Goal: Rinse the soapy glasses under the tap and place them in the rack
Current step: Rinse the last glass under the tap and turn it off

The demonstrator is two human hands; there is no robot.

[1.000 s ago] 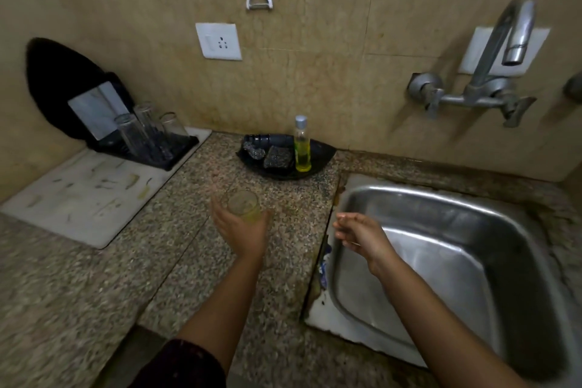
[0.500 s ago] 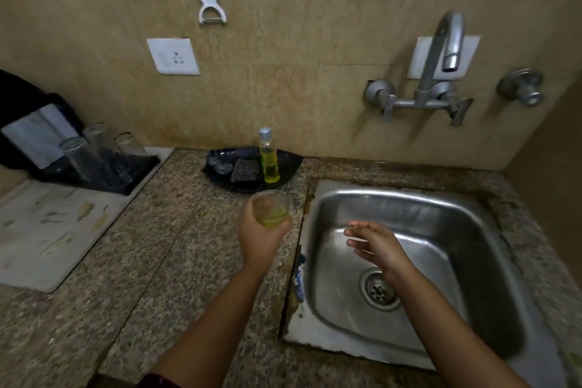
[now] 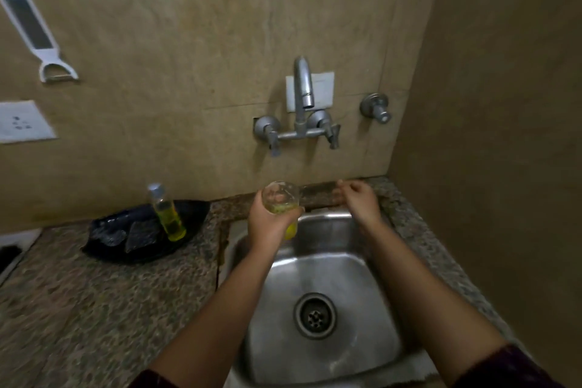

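Note:
My left hand grips a clear glass with yellowish soapy liquid in its bottom, held tilted over the back of the steel sink. The glass is below the tap, whose spout shows no running water. To the right, my right hand hovers over the sink's back rim with fingers loosely curled and nothing in it. The rack is out of view to the left.
A black tray on the granite counter holds a yellow soap bottle and dark scrub pads. A peeler and a socket are on the wall. A side wall closes the right.
My left hand carried the glass from the counter rightwards to over the sink under the tap. My right hand moved up to the sink's back rim. The view swung right, losing the rack.

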